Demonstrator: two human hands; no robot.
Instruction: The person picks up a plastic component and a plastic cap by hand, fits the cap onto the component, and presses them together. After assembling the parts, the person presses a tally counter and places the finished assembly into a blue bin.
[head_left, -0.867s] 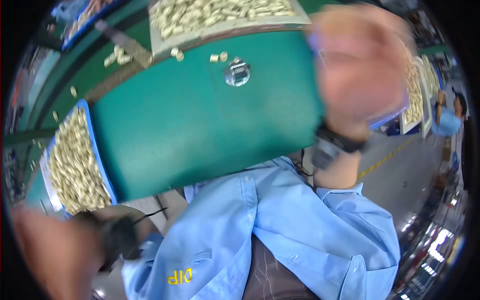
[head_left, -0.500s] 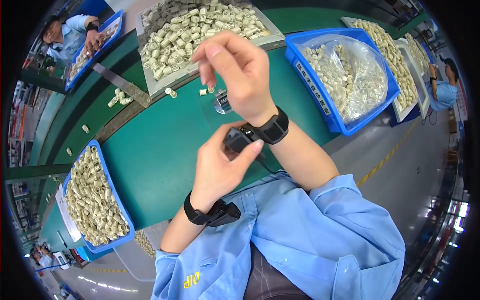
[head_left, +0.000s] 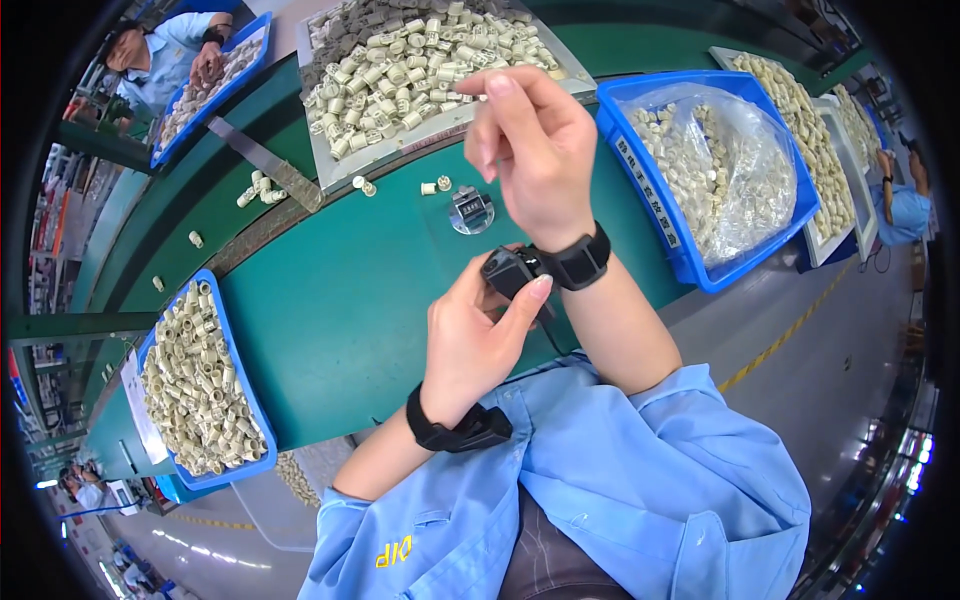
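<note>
My left hand (head_left: 462, 345) grips a small black camera-like box (head_left: 510, 272), thumb on one side and fingers mostly hidden behind. This box sits at the black strap (head_left: 580, 262) around my right wrist. Raised above the bench, my right hand (head_left: 545, 165) has loosely bent fingers, apart, with nothing in them. Beside it a small metal tally counter (head_left: 472, 208) rests on the green bench. Two cream ring-shaped plastic pieces (head_left: 436, 187) lie just beyond the counter, and another cream piece (head_left: 364, 186) lies further left. My left wrist wears a black band (head_left: 450, 425) too.
A tray (head_left: 580, 75) heaped with cream pieces stands at the back. Blue bins hold more: one at the left (head_left: 270, 450), one with a clear bag at the right (head_left: 690, 268). A flat metal strip (head_left: 265, 165) lies back left. Co-workers sit at far left and far right.
The whole view has shifted, so bench and bins appear further right. My left hand keeps hold of the black box at the right wrist. The counter, partly covered before, now shows fully.
</note>
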